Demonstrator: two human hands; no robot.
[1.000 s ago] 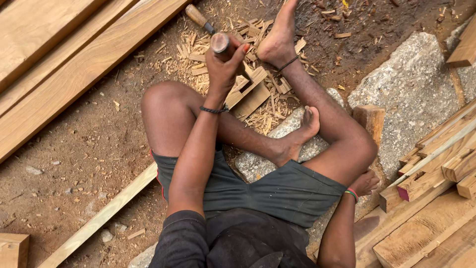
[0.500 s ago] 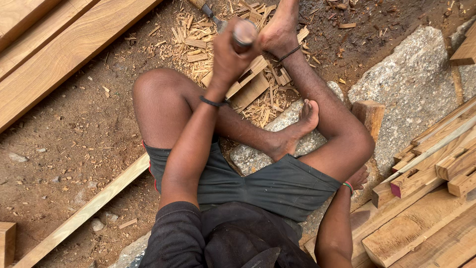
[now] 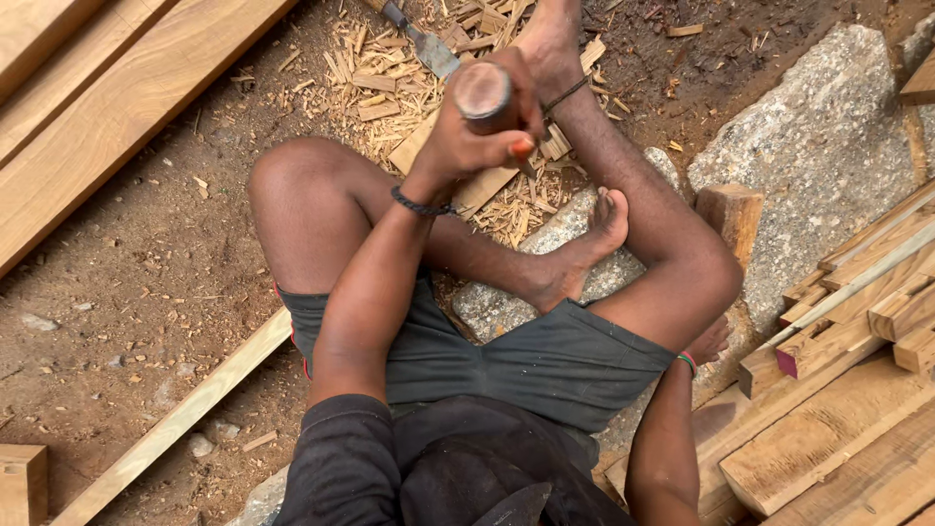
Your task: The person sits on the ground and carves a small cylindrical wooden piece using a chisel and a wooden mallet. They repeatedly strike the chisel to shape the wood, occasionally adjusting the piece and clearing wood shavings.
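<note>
Lifted nearer since the earlier frame, left hand (image 3: 472, 136) grips a round wooden handle (image 3: 482, 93) over the chips; right hand (image 3: 709, 343), hidden behind the knee, grip unclear.

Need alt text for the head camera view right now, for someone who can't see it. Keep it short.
Seen from above, a person sits on the ground with the left hand gripping a round wooden handle over a heap of wood chips. A metal chisel lies among the chips, and the right hand rests low beside stacked timber.
</note>
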